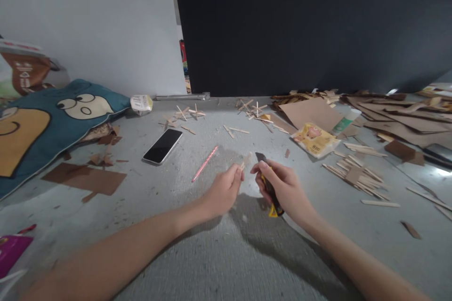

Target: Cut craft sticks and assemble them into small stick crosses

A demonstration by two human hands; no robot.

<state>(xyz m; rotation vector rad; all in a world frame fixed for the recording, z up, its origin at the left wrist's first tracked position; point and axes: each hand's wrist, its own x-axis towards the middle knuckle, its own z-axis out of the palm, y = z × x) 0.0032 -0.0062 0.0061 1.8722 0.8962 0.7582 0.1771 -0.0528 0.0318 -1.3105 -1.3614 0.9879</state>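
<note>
Pinched in my left hand (226,186) is a short pale wooden stick (248,158), its tip blurred and pointing up and to the right. My right hand (282,183) is wrapped round a black and yellow utility knife (271,187). The knife's dark blade end is close to the stick's tip; whether they touch I cannot tell. A pink and white striped pencil (205,163) lies on the grey surface left of my left hand. Beyond both hands, loose wooden sticks (236,130) lie scattered.
A phone (163,146) and a blue cushion (67,117) lie to the left, near brown cardboard (84,178). To the right are a yellow packet (314,139), a glue stick (346,121), bundled wooden sticks (356,176) and piled cardboard strips (406,115). A black panel (300,28) stands behind.
</note>
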